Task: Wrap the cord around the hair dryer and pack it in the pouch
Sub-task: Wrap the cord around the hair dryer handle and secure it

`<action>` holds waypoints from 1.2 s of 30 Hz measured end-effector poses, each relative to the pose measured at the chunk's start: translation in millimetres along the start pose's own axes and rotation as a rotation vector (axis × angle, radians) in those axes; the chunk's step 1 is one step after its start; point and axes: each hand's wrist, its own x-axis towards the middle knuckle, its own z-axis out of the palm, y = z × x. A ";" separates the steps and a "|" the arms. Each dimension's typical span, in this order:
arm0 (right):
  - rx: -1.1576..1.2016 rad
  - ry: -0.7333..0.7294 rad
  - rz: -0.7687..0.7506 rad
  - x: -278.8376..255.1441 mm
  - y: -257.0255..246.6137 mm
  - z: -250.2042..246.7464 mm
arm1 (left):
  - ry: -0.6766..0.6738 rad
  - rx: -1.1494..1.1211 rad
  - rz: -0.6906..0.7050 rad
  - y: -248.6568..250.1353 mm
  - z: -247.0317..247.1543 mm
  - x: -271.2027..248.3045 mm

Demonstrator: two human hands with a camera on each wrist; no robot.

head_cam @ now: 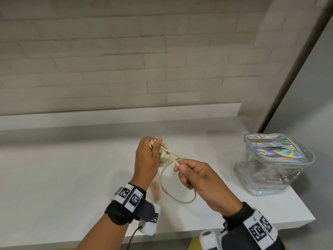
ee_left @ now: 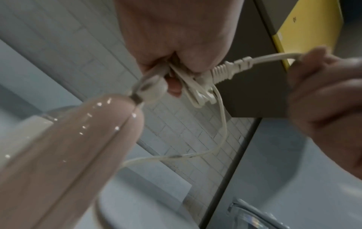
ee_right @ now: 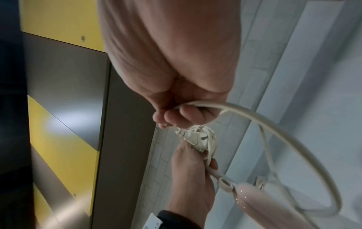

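Observation:
My left hand (head_cam: pixel 155 144) grips a bundle of cream cord coils (ee_left: pixel 197 93) together with the plug (ee_left: pixel 231 69). The pink hair dryer (head_cam: pixel 156 188) hangs below that hand, mostly hidden behind the wrist; its glossy handle (ee_left: pixel 68 155) fills the left wrist view. My right hand (head_cam: pixel 180 166) pinches the cord (head_cam: pixel 177 162) just right of the plug. A slack loop (head_cam: pixel 185 201) droops from there above the counter. The clear pouch (head_cam: pixel 273 159) with a holographic top stands to the right, apart from both hands.
A white counter (head_cam: pixel 72 177) runs under the hands, with a raised ledge (head_cam: pixel 108 116) and a tiled wall behind. Its front edge (head_cam: pixel 234 226) is close to my wrists. A dark panel (head_cam: pixel 297 69) stands at the right, behind the pouch.

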 end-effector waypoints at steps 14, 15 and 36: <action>-0.368 0.172 0.128 22.5 40.7 -39.1 | -0.140 -0.171 -0.180 21.1 7.7 -3.7; -0.435 0.127 0.093 26.6 38.7 -33.6 | -0.140 -0.152 -0.169 22.2 10.3 -4.5; -0.622 0.386 -0.323 90.5 -13.9 -20.8 | -0.406 -0.030 0.018 36.6 -7.2 -19.6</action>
